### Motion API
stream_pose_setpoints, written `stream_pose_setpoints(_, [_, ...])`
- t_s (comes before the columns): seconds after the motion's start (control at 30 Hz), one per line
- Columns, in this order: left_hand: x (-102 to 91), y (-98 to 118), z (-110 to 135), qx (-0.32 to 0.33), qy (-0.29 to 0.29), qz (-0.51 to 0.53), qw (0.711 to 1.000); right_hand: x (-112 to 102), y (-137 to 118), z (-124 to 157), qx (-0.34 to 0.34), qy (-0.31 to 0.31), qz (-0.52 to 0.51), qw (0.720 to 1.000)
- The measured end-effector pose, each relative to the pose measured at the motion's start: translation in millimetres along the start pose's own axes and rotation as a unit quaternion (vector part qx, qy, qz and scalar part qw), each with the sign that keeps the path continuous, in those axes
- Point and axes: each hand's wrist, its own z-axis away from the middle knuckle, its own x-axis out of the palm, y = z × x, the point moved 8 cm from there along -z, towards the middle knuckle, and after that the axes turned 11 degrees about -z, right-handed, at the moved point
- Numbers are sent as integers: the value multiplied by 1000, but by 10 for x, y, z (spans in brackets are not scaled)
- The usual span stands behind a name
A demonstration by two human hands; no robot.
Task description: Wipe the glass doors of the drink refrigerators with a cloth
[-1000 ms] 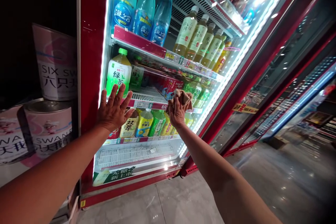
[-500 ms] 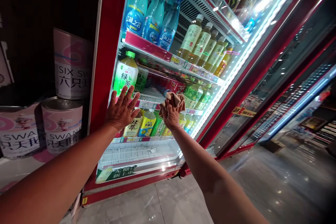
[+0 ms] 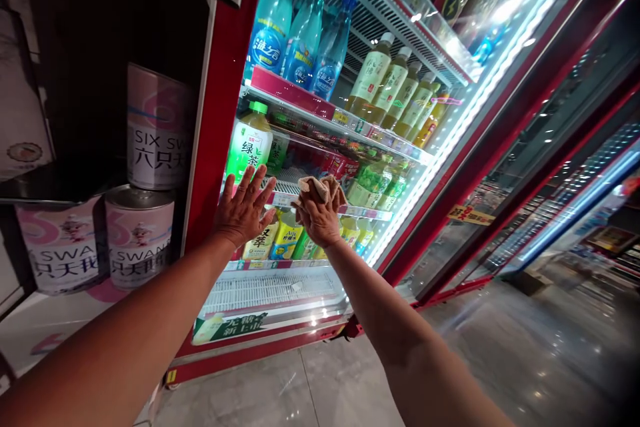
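"Where's the brown cloth (image 3: 320, 188)?"

"Bunched in the right hand (image 3: 323, 220), in front of the red-framed cooler (image 3: 223, 80), about midway along the front edge of one wire shelf (image 3: 283, 199)."

"How is that hand set?"

"Grasping the cloth, fingers laid over its folds. How hard it presses, I can't tell."

"And the left hand (image 3: 243, 210)?"

"Released: palm forward, fingers fanned out, near the left end of that same front edge. It hides the lower part of a green-capped tea bottle (image 3: 250, 137) standing at the shelf's left corner."

"What else is on that shelf?"

"Red packs (image 3: 345, 167) further back, just beyond the cloth, then green-labelled bottles (image 3: 367, 185) toward the right end."

"The shelf below?"

"A row of yellow and green drinks (image 3: 286, 240), partly covered by both hands. Under them a white rack (image 3: 270, 290) runs along the cooler's bottom."

"And above?"

"Three blue bottles (image 3: 303, 47) at the left end of the pink-edged shelf (image 3: 293, 92), with pale-labelled bottles (image 3: 370, 77) toward its right end."

"Outside the cooler?"

"Pink-and-white tins (image 3: 155, 140) beyond its left edge, one stacked on another, and a grey tiled floor (image 3: 350, 380) at its foot."
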Motion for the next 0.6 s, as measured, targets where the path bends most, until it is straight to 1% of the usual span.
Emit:
stream_pose_setpoints(0.03, [3, -1, 3, 0, 0, 0, 1000, -78, 85, -45, 15, 19, -4, 1000])
stream_pose_setpoints(0.1, [21, -7, 7, -2, -9, 2, 1000, -247, 260, -158, 87, 98, -18, 991])
stream_pose_setpoints(0.13, [33, -12, 9, -5, -17, 4, 1000, -290, 288, -203, 117, 132, -28, 984])
stream_pose_setpoints(0.17, [46, -18, 10, -8, -27, 5, 1000, -285, 256, -242, 129, 146, -40, 980])
stream_pose_setpoints(0.2, [58, -24, 12, -11, -37, 7, 999, -236, 166, -274, 120, 136, -51, 982])
stream_pose_setpoints(0.23, [69, -29, 13, -13, -47, 9, 999, -161, 36, -291, 91, 108, -60, 988])
stream_pose_setpoints(0.3, [82, -37, 14, -14, -65, 11, 998, 5, -252, -257, 2, 17, -67, 998])
stream_pose_setpoints(0.37, [84, -40, 14, -11, -84, 10, 996, 85, -443, -177, -84, -63, -68, 992])
stream_pose_setpoints(0.4, [78, -40, 12, -9, -92, 7, 996, 75, -475, -164, -108, -83, -66, 989])
stream_pose_setpoints(0.43, [68, -38, 10, -8, -100, 3, 995, 39, -472, -187, -115, -85, -62, 988])
stream_pose_setpoints(0.47, [55, -33, 8, -5, -108, 0, 994, -14, -447, -245, -105, -72, -57, 990])
stream_pose_setpoints(0.53, [23, -19, 4, 0, -120, -6, 993, -116, -391, -408, -49, -14, -47, 998])
stream_pose_setpoints(0.6, [-9, -18, 8, 5, -132, -11, 991, -142, -421, -519, 6, 41, -43, 998])
